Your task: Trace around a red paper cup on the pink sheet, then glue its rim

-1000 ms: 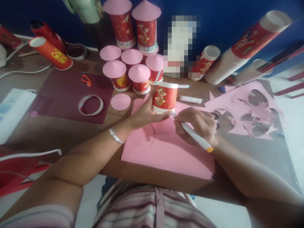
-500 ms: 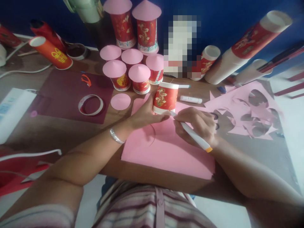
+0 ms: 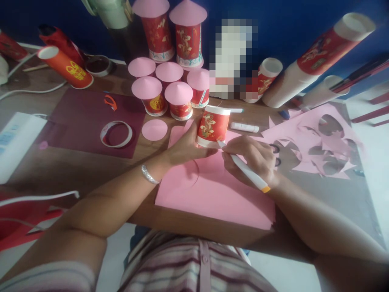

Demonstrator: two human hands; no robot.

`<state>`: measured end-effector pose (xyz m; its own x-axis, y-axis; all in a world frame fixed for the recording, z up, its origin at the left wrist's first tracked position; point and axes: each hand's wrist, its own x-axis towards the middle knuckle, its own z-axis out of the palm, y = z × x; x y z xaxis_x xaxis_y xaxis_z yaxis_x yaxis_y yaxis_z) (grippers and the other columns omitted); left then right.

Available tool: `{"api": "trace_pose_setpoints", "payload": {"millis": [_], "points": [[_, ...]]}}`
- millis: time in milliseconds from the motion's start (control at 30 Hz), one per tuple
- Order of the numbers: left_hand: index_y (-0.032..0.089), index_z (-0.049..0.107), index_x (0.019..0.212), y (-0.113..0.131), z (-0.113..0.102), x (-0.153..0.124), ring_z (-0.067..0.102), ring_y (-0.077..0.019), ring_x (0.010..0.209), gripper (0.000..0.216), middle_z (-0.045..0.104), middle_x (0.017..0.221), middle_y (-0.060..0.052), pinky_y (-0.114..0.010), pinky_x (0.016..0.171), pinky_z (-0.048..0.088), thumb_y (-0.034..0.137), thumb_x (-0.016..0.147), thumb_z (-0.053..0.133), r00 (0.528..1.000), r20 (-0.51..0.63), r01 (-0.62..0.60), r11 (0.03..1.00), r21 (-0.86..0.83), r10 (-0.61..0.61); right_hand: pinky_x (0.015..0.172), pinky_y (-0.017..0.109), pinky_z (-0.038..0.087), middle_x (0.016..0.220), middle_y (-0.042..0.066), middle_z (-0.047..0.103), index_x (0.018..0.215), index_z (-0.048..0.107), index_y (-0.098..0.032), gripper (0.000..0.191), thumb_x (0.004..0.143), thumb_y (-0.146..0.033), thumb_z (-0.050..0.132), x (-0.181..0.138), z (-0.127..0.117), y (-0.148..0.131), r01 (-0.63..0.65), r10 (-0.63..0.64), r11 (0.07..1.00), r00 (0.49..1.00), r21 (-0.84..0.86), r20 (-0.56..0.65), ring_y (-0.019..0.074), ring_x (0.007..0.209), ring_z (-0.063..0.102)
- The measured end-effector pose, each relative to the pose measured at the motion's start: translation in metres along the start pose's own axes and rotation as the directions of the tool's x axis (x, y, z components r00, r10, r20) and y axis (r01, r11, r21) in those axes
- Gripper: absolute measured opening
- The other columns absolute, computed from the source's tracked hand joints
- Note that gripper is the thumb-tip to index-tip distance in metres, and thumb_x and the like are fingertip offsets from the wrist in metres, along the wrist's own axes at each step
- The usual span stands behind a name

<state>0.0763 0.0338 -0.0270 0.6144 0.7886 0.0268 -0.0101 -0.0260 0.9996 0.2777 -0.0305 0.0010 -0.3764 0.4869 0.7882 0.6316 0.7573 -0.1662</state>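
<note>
My left hand (image 3: 190, 147) grips a short cardboard tube (image 3: 213, 125) wrapped in red paper with a gold dragon, white bands showing at top and bottom. The tube is upright and slightly tilted. Between the fingers of my right hand (image 3: 253, 158) is a white marker (image 3: 251, 173) with an orange end; its tip meets the tube's lower white band. Under both hands lies a stack of pink paper (image 3: 219, 194) with a curved line drawn on it. A pink paper disc (image 3: 154, 130) is left of the tube.
Red tubes with pink cone roofs (image 3: 178, 94) stand at the back. Beyond my right hand lie a glue stick (image 3: 244, 127) and cut pink scraps (image 3: 313, 142). A long tube (image 3: 304, 65) leans at right. A cardboard ring (image 3: 105, 140) and orange scissors (image 3: 110, 101) rest on a dark red sheet (image 3: 73, 121).
The tube has shifted very slightly to the right in my left hand. The marker tip has moved a little along the lower white band.
</note>
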Motion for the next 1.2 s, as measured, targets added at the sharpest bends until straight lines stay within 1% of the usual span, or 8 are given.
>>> {"api": "trace_pose_setpoints", "payload": {"millis": [100,300,567,733,867,933,1067,1200], "points": [[0.017,0.037,0.153,-0.0018,0.0002,0.0007,0.057,-0.0386,0.141,0.099,0.054,0.152,-0.023,-0.058,0.115,0.053,0.051,0.076,0.090,1.000,-0.016,-0.019,1.000,0.024,0.019,0.056,0.024,0.058,0.079,-0.001,0.072,0.100,0.065,-0.023,0.021,0.090,-0.004,0.068,-0.0009,0.0007,0.0007,-0.008,0.008,1.000,1.000,0.004,0.001,0.0131,0.063,0.071],[0.022,0.037,0.156,-0.0069,-0.0005,0.0018,0.057,-0.0398,0.142,0.105,0.055,0.152,-0.020,-0.057,0.114,0.054,0.063,0.074,0.089,0.999,0.003,-0.047,0.996,0.078,0.047,0.062,0.024,0.062,0.081,-0.001,0.075,0.102,0.066,-0.023,0.019,0.092,-0.007,0.068,0.0005,-0.0015,0.0004,-0.019,0.018,1.000,0.999,0.024,0.041,0.0144,0.070,0.076],[0.023,0.035,0.157,-0.0093,0.0005,0.0030,0.057,-0.0394,0.142,0.104,0.054,0.152,-0.019,-0.060,0.115,0.053,0.060,0.075,0.088,0.997,0.020,-0.080,0.997,0.011,0.079,0.065,0.025,0.062,0.090,0.002,0.079,0.105,0.066,-0.023,0.025,0.089,-0.004,0.069,-0.0024,-0.0034,-0.0007,-0.041,0.034,0.996,0.995,0.075,0.091,0.0150,0.074,0.077],[0.019,0.037,0.153,-0.0083,-0.0003,0.0029,0.057,-0.0396,0.142,0.104,0.055,0.151,-0.021,-0.059,0.116,0.053,0.056,0.073,0.092,0.997,0.018,-0.068,0.997,-0.030,0.069,0.063,0.025,0.061,0.088,0.001,0.078,0.103,0.066,-0.023,0.023,0.089,-0.005,0.068,-0.0026,-0.0037,0.0000,-0.019,0.012,0.998,0.995,0.067,0.096,0.0144,0.072,0.076],[0.020,0.037,0.154,-0.0062,-0.0014,0.0018,0.056,-0.0402,0.144,0.105,0.054,0.154,-0.021,-0.059,0.117,0.052,0.062,0.073,0.090,0.999,0.007,-0.044,0.999,0.005,0.044,0.060,0.023,0.059,0.081,-0.001,0.076,0.098,0.065,-0.023,0.021,0.088,-0.005,0.068,-0.0020,-0.0034,-0.0004,-0.017,0.014,0.999,0.997,0.039,0.082,0.0134,0.067,0.074],[0.020,0.035,0.155,-0.0063,-0.0020,0.0016,0.055,-0.0405,0.145,0.107,0.053,0.155,-0.022,-0.058,0.117,0.052,0.060,0.073,0.090,0.999,0.009,-0.039,0.999,-0.005,0.039,0.058,0.023,0.058,0.079,-0.001,0.075,0.096,0.065,-0.022,0.020,0.087,-0.005,0.068,-0.0022,-0.0030,-0.0006,-0.014,0.012,1.000,0.997,0.028,0.073,0.0135,0.065,0.073],[0.020,0.034,0.156,-0.0076,-0.0033,0.0015,0.055,-0.0400,0.145,0.106,0.052,0.156,-0.023,-0.059,0.116,0.053,0.057,0.075,0.090,1.000,0.011,-0.025,0.999,-0.020,0.026,0.058,0.024,0.057,0.079,-0.002,0.075,0.096,0.065,-0.022,0.022,0.086,-0.004,0.068,-0.0028,-0.0018,-0.0001,-0.010,0.009,1.000,0.999,0.012,0.053,0.0133,0.064,0.072],[0.022,0.034,0.157,-0.0069,-0.0036,0.0013,0.055,-0.0405,0.146,0.108,0.053,0.156,-0.021,-0.060,0.116,0.052,0.062,0.074,0.089,1.000,-0.004,-0.006,1.000,0.021,0.006,0.057,0.024,0.056,0.079,-0.002,0.074,0.095,0.064,-0.023,0.022,0.085,-0.003,0.067,-0.0024,-0.0018,0.0000,-0.014,0.014,1.000,0.999,0.003,0.040,0.0130,0.063,0.071]]}}
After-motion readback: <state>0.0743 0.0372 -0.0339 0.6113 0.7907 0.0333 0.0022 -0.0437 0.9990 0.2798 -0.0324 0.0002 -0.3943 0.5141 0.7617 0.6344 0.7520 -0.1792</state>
